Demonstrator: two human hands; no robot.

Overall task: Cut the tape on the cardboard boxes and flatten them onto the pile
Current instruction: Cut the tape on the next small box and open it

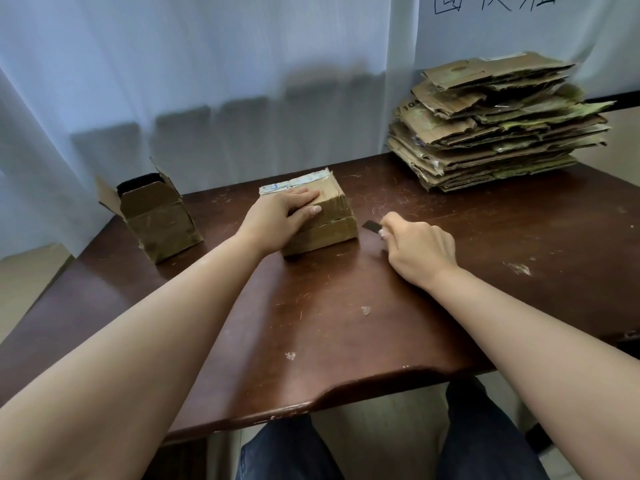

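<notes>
So the left hand [277, 216] is lying flat on top of the sealed box [311, 216], fingers straight, thumb hooking over the near top edge, just pinning it down. That box is sitting mid-table [311, 323], taped shut, with a torn label along its far edge. The right hand [419, 252] is curling around a knife [372, 225], dark blade poking out toward the box's right side, close but not touching it as far as I can tell. An open box [157, 220] is standing off to the left near the table edge, flaps up. The pile [491, 123] of flattened cardboard is sitting at the far right corner. White curtain [207, 81] is hanging behind everything.
</notes>
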